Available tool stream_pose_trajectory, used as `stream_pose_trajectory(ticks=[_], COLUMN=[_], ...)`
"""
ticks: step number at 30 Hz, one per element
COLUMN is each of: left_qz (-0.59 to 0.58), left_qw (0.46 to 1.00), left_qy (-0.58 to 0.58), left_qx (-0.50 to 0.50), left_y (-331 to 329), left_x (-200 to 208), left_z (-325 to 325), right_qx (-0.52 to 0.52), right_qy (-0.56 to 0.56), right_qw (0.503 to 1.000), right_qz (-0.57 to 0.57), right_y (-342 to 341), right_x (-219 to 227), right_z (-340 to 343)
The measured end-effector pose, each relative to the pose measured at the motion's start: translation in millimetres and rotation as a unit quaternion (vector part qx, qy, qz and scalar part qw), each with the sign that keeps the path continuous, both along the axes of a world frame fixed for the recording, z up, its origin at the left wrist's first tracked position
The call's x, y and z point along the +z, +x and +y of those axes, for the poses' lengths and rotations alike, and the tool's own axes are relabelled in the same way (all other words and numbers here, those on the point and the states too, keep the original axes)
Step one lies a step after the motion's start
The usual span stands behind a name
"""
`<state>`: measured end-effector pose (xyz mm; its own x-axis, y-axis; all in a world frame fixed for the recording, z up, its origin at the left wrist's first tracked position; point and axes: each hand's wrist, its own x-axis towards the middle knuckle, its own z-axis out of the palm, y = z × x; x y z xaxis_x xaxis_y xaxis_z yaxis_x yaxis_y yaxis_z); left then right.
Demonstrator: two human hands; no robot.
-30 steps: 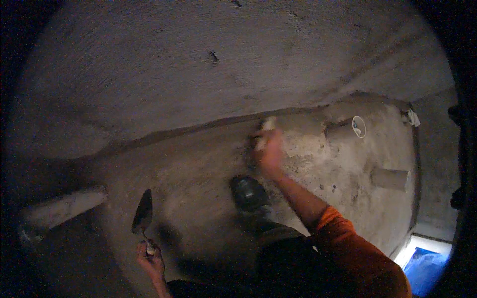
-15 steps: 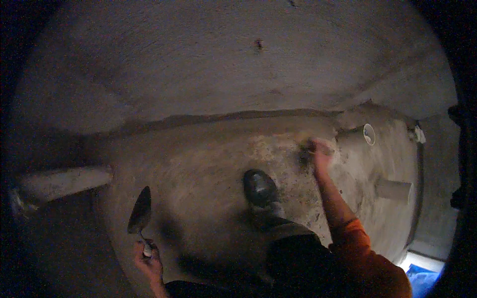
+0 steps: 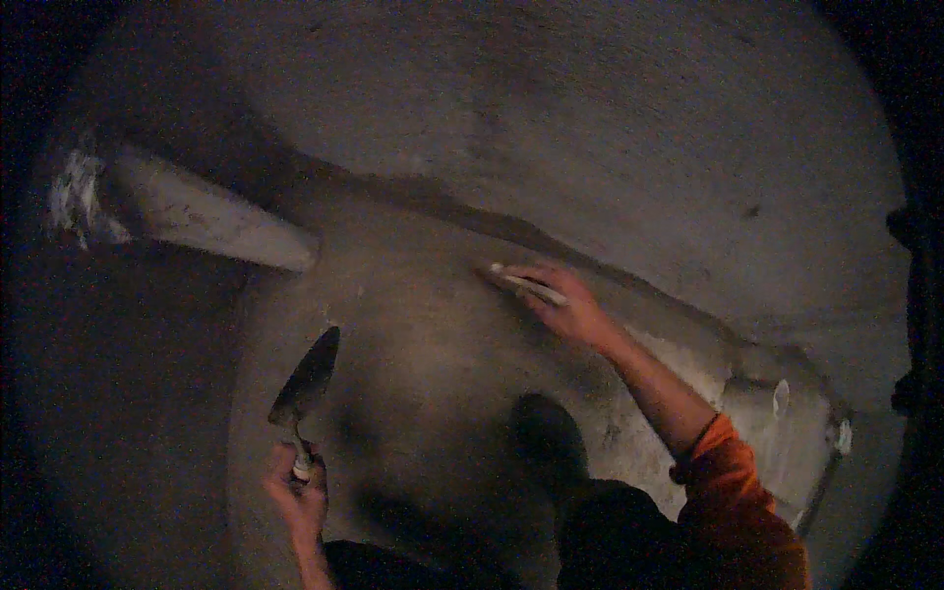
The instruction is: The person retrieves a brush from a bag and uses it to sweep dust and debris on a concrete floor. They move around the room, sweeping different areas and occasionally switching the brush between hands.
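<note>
1. Nearest me on the feed, the left hand [image 3: 297,487] has its grip closed round the handle of the trowel [image 3: 310,374], blade angled forward and rightward.
2. Right of the trowel, I see a dark boot [image 3: 549,433].
3. Forward and right of the trowel, the right hand [image 3: 570,305] reaches out, its grip pinching a pale-handled tool [image 3: 534,288]; floor contact I can't tell.
4. Beyond the trowel, leftward, lies a pale cylinder [image 3: 216,211].
5. Far right of the trowel shows a pale round opening [image 3: 782,398], contents too dim to read.
</note>
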<state>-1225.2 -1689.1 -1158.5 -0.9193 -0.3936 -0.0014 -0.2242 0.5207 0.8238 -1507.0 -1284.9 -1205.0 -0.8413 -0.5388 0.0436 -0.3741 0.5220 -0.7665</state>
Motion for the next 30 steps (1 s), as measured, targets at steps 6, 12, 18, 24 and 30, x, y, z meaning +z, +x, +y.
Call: stream_pose_trajectory(ticks=[6, 12, 18, 24, 30], left_qz=[0.004, 0.019, -0.070, -0.110, -0.035], left_qw=[0.991, 0.981, 0.968, 0.932, 0.944], left_qy=[-0.131, -0.079, 0.040, 0.051, -0.120], left_qx=[0.033, 0.175, 0.236, 0.342, 0.306], left_y=[61, 127, 149, 122, 112], left_x=[-9, 33, 84, 148, 159], left_z=[-45, -67, -53, -71, -73], right_qx=[0.188, 0.330, 0.364, 0.422, 0.365], right_qy=[0.038, 0.058, 0.423, 0.163, 0.571], right_qw=[0.971, 0.926, 0.829, 0.866, 0.735], right_qz=[0.141, 0.171, -0.046, 0.213, 0.021], right_y=[-126, -152, -162, -184, -138], right_x=[-40, 0, 72, 52, 63], right_z=[-125, -218, -197, -249, -174])
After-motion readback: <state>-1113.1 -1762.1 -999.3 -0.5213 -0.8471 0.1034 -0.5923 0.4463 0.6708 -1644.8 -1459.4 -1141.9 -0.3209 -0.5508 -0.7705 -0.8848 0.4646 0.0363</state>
